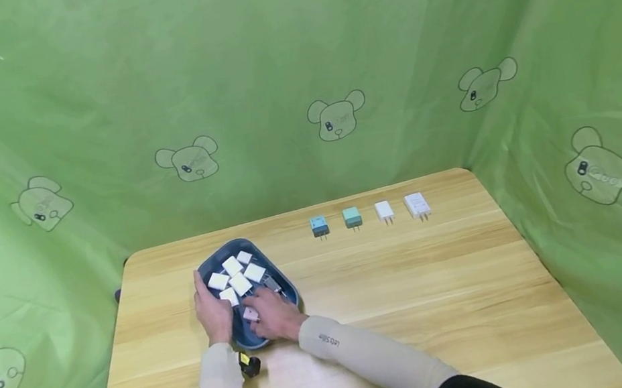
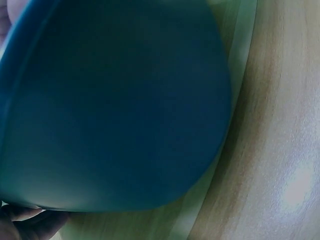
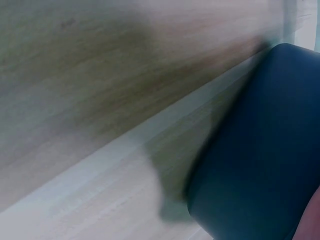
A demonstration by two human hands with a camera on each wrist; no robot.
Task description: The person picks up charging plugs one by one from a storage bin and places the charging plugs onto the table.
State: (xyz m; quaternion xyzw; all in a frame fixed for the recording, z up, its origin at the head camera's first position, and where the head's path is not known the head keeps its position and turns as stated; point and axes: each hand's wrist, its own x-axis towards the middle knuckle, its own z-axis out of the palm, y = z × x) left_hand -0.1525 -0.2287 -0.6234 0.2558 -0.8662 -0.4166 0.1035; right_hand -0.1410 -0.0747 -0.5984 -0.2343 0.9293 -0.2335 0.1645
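On the left of the table stands a dark blue plastic basin (image 1: 284,278) with several white charger plugs (image 1: 240,284) in it. My left hand (image 1: 214,314) holds the basin's left side, thumb at the rim and fingers along the outer wall. In the left wrist view the basin's wall (image 2: 125,110) fills most of the picture, a few fingertips (image 2: 47,225) under it. Inside the near half of the basin my right hand (image 1: 276,315) pinches a white charger plug (image 1: 251,314) between thumb and index finger. The right wrist view shows mainly the basin's outer wall (image 3: 260,150).
Along the far table edge lie a blue charger (image 1: 319,225), a green charger (image 1: 352,216), a small white charger (image 1: 384,211) and a larger white charger (image 1: 417,204), prongs toward me. A green curtain (image 1: 265,59) surrounds the wooden table (image 1: 424,291).
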